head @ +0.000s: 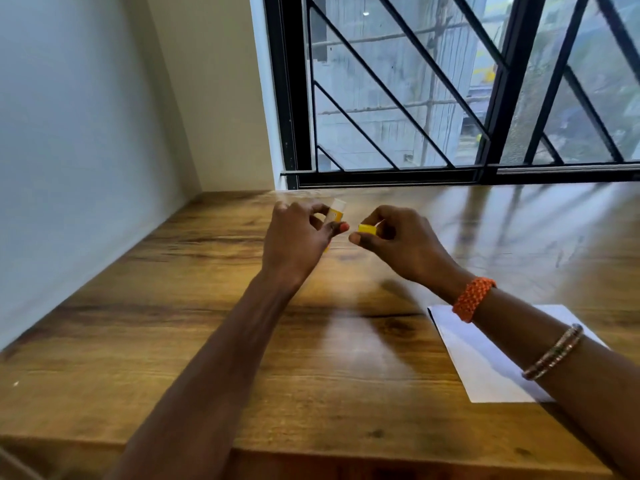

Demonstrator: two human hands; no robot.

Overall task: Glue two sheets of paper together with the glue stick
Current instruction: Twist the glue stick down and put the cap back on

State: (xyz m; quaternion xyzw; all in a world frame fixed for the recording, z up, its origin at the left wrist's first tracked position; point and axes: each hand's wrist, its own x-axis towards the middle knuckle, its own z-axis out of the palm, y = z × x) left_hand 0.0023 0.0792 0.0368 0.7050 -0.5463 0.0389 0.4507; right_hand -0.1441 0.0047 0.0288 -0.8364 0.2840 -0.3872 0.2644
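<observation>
While both arms reach forward over the wooden table (pixel 207 341), we see the left hand (pixel 294 240) curled around the glue stick (pixel 335 211), pinching its barrel between thumb and fingers so that the pale upper end tilts up and away above the knuckles. The stick is held in the air near the far edge of the table, in front of the barred window (pixel 450 91). Just beside it, but apart from it, the right hand (pixel 398 240) pinches a small yellow cap (pixel 367 229) between thumb and fingertips, its fingers bent close around the piece. The stick and the cap are not touching; a narrow gap lies between the two hands. A white sheet of paper (pixel 485 362) lies flat on the table nearer to us on the right, partly covered by the right forearm, and we cannot tell whether it is one sheet or two stacked. The right wrist carries an orange woven band (pixel 472 299), with a thin bangle (pixel 554 351) further up the arm.
</observation>
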